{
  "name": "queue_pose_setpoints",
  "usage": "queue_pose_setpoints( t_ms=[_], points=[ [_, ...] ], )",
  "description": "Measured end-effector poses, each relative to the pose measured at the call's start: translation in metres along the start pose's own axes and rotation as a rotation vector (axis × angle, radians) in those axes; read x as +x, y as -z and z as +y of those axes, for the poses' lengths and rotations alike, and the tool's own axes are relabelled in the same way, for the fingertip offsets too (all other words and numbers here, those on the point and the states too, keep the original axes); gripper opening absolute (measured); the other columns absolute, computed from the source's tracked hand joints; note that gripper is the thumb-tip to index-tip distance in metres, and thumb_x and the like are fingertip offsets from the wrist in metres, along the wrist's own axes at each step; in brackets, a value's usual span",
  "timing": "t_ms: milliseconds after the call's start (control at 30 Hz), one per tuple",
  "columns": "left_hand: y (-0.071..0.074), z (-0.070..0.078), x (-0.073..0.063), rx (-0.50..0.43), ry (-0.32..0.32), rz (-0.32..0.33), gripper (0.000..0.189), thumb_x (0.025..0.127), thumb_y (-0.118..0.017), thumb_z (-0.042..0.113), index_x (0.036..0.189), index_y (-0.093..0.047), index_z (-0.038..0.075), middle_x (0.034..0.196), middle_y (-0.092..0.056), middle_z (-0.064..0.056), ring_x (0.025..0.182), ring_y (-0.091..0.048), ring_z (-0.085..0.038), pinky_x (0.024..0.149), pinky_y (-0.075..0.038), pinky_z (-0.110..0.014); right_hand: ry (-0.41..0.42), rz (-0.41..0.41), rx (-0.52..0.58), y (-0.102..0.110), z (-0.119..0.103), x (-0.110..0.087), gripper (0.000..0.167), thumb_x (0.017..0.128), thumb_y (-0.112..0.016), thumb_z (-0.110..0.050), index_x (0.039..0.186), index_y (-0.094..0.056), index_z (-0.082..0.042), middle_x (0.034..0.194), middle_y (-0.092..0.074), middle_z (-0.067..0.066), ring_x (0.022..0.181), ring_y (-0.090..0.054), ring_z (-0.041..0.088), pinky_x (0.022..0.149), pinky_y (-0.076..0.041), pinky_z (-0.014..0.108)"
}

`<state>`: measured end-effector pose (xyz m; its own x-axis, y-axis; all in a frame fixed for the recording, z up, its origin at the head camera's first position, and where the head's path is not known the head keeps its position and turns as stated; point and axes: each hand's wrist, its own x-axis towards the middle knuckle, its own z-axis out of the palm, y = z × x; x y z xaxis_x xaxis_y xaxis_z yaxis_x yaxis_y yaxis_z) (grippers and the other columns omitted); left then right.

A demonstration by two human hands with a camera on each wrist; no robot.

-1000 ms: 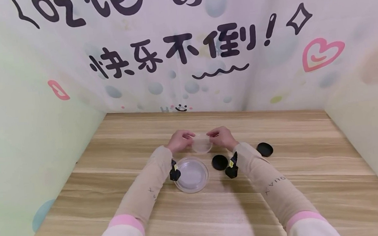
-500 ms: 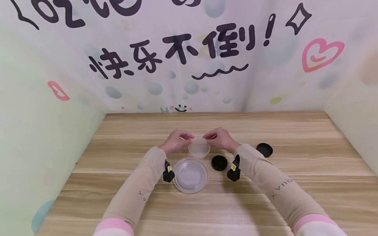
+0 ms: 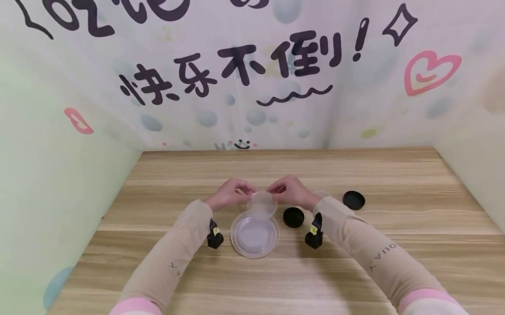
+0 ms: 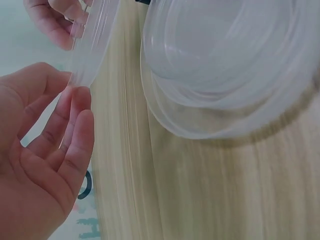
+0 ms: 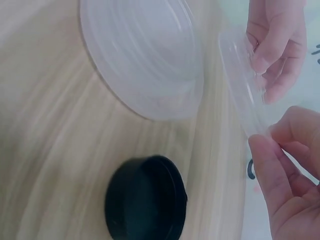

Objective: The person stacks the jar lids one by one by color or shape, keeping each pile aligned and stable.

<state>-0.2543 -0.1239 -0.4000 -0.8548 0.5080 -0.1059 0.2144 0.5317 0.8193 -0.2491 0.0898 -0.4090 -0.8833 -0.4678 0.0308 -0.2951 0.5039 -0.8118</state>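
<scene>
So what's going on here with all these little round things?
A person's left hand and right hand pinch opposite sides of a clear, shallow round piece, holding it tilted. It is off the table, near the far edge of a wider clear round container but not touching it. A black cup sits to the container's right, and another black round piece lies farther right.

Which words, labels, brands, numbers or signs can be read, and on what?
"快乐不倒!": backdrop.
Larger line above: cut off by the frame.
Yellow marks: too faint.
"H", faint, low on the backdrop.
Right sleeve, left sleeve: lettering too small to read surely.
Held clear dish, clear dish on table, two black containers: none visible.
</scene>
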Motion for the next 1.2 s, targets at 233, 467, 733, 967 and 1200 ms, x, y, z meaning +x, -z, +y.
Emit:
queue_pose_setpoints(
  t_ms=[233, 467, 733, 967, 1200],
  points=[
    [0.000, -0.004, -0.005, -0.014, 0.061, -0.059, 0.023, 0.077, -0.060, -0.001, 0.100, -0.062, -0.001, 0.090, -0.062, -0.008, 0.085, -0.056, -0.020, 0.074, -0.049, -0.034, -0.074, -0.041, -0.011, -0.010, -0.002, -0.004, 0.019, 0.078, -0.063, -0.004, 0.096, -0.066, -0.001, 0.088, -0.064, 0.007, 0.077, -0.056, 0.015, 0.065, -0.049, 0.024],
    [-0.001, -0.006, -0.011, -0.069, 0.112, -0.097, 0.022, 0.076, -0.062, 0.002, 0.097, -0.062, 0.001, 0.088, -0.060, -0.007, 0.079, -0.055, -0.018, 0.072, -0.050, -0.041, -0.034, -0.067, 0.005, -0.017, -0.002, -0.008, 0.017, 0.078, -0.064, -0.003, 0.095, -0.066, 0.000, 0.088, -0.064, 0.007, 0.078, -0.056, 0.014, 0.068, -0.049, 0.024],
    [-0.001, -0.010, -0.017, -0.081, 0.116, -0.141, 0.022, 0.075, -0.063, 0.002, 0.097, -0.063, 0.002, 0.088, -0.060, -0.007, 0.078, -0.056, -0.018, 0.069, -0.051, -0.038, -0.001, -0.113, 0.021, -0.022, -0.003, -0.012, 0.017, 0.078, -0.062, -0.001, 0.095, -0.066, 0.000, 0.090, -0.064, 0.008, 0.079, -0.056, 0.015, 0.068, -0.049, 0.024],
    [0.000, -0.014, -0.021, -0.096, 0.125, -0.186, 0.024, 0.074, -0.063, 0.002, 0.098, -0.062, 0.001, 0.089, -0.060, -0.007, 0.078, -0.057, -0.018, 0.066, -0.051, -0.032, 0.053, -0.136, 0.045, -0.026, -0.001, -0.013, 0.016, 0.077, -0.061, 0.001, 0.093, -0.066, 0.001, 0.089, -0.064, 0.010, 0.075, -0.056, 0.014, 0.063, -0.049, 0.023],
    [0.000, -0.016, -0.025, -0.090, 0.118, -0.204, 0.022, 0.076, -0.063, 0.001, 0.098, -0.062, 0.001, 0.087, -0.060, -0.007, 0.072, -0.058, -0.016, 0.065, -0.051, -0.033, 0.046, -0.150, 0.085, -0.031, 0.000, -0.014, 0.017, 0.077, -0.059, 0.002, 0.092, -0.067, 0.002, 0.087, -0.064, 0.010, 0.071, -0.056, 0.012, 0.059, -0.050, 0.023]
  ],
)
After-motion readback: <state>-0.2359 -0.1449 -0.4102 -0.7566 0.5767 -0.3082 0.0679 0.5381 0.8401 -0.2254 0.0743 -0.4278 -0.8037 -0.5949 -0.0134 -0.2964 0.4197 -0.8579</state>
